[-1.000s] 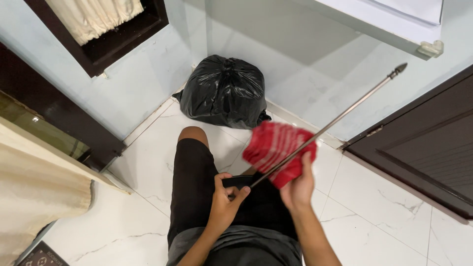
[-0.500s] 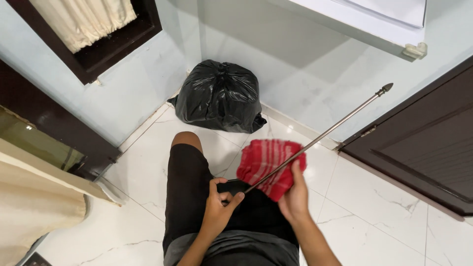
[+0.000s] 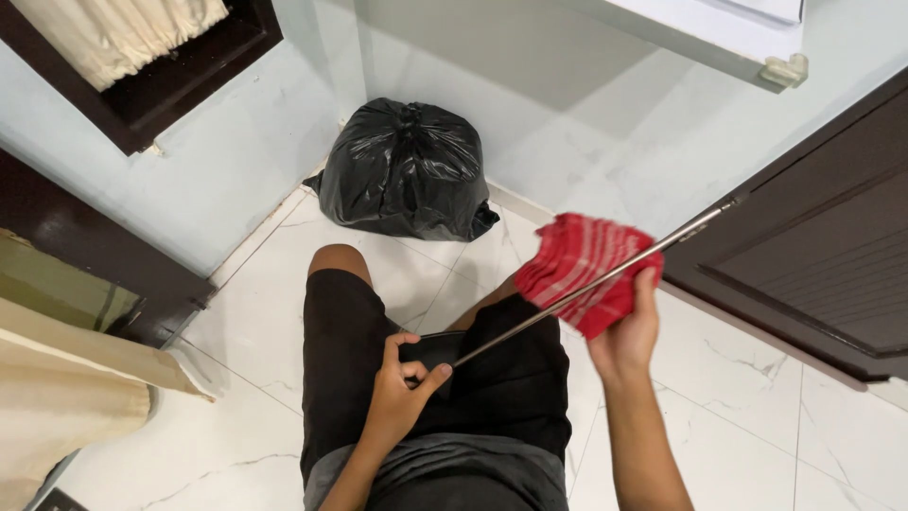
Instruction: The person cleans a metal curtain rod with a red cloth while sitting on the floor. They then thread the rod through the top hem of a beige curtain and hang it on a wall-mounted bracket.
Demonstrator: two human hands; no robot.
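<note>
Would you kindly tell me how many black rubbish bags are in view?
1. The tied black rubbish bag sits on the white floor in the corner, beyond the person's knees. Others may lie out of frame.

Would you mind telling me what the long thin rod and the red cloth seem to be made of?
The long thin rod looks like bare polished metal: it is silvery and glints along its length. The red cloth seems a soft woven fabric, probably cotton: it folds and shows pale stripes.

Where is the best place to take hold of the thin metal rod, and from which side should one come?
Probably the bare middle stretch of the thin metal rod, approached from above. The lower end is already in the left hand over the lap, and the red striped cloth held by the right hand wraps the upper part. The rod slants upward to the right, so the grip should close across it.
</note>
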